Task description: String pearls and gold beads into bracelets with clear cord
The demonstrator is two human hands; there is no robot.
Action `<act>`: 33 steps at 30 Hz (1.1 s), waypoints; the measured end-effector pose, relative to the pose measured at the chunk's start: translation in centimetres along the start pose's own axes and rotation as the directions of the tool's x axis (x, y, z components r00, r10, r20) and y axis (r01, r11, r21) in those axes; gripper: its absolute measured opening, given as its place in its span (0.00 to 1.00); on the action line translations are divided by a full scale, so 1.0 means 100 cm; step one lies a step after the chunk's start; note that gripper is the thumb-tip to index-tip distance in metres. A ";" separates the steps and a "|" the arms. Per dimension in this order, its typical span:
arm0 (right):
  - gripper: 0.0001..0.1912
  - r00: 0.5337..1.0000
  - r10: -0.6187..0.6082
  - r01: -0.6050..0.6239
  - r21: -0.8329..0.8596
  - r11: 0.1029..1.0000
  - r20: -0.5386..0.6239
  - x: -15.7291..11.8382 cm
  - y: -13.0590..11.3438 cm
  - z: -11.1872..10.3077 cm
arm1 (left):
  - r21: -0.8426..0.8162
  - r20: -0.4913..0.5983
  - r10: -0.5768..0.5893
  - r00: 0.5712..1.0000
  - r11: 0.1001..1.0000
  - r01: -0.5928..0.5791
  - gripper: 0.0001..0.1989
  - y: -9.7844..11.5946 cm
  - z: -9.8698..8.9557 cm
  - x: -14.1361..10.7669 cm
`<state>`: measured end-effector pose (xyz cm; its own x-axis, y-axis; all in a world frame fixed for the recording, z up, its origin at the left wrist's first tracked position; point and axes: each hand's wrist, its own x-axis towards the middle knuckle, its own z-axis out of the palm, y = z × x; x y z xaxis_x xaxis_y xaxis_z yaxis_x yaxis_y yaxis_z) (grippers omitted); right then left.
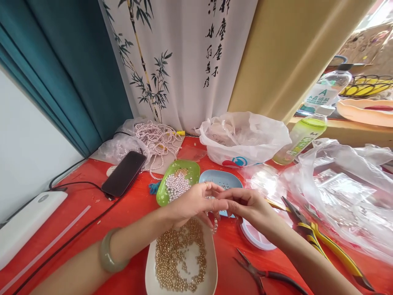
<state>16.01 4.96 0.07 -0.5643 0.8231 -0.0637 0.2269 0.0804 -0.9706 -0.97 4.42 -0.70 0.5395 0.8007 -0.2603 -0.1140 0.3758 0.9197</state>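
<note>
Just above the far end of the white tray (pixel 211 270) of gold beads (pixel 167 262), the two hands meet at the fingertips. The left hand (pixel 199 203) pinches a small beaded strand (pixel 215 224), which hangs in a curve below its fingers. The right hand (pixel 250 201) has its thumb and fingers bent in towards the left; its tips are partly hidden, so I cannot tell whether they close on anything. Beyond the hands, a green tray (pixel 162 197) of pearly beads (pixel 178 187) stands beside a blue tray (pixel 211 175). Red-handled pliers (pixel 256 272) lie on the red worktop (pixel 227 255), nearer the right forearm.
</note>
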 end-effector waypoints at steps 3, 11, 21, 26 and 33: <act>0.13 0.999 0.005 -0.005 0.000 1.000 -0.044 -0.001 -0.002 -0.001 | 0.003 0.002 -0.009 1.000 1.000 0.009 0.19 -0.003 0.001 0.000; 0.13 0.995 0.076 -0.075 -0.012 0.997 0.063 -0.004 -0.008 -0.007 | 0.173 -0.110 0.135 0.985 0.978 -0.114 0.23 0.000 0.001 -0.006; 0.11 0.985 0.113 -0.084 -0.211 0.974 0.131 -0.011 -0.019 -0.007 | 0.515 -0.053 0.335 0.941 0.816 -0.261 0.16 0.013 0.011 -0.021; 0.11 0.979 0.106 -0.070 -0.208 0.976 0.171 -0.012 -0.021 -0.011 | 0.782 0.037 0.409 0.912 0.557 -0.281 0.15 0.015 0.014 -0.029; 0.13 0.975 0.108 -0.068 -0.206 0.976 0.192 -0.014 -0.026 -0.012 | 0.856 0.136 0.382 0.914 0.420 -0.303 0.12 0.015 0.013 -0.033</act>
<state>17.13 4.27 3.00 -0.6786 0.7033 -0.2119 0.4233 0.1387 -0.8953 -1.83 1.76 1.92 0.5629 0.8122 0.1536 0.5026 -0.4838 0.7164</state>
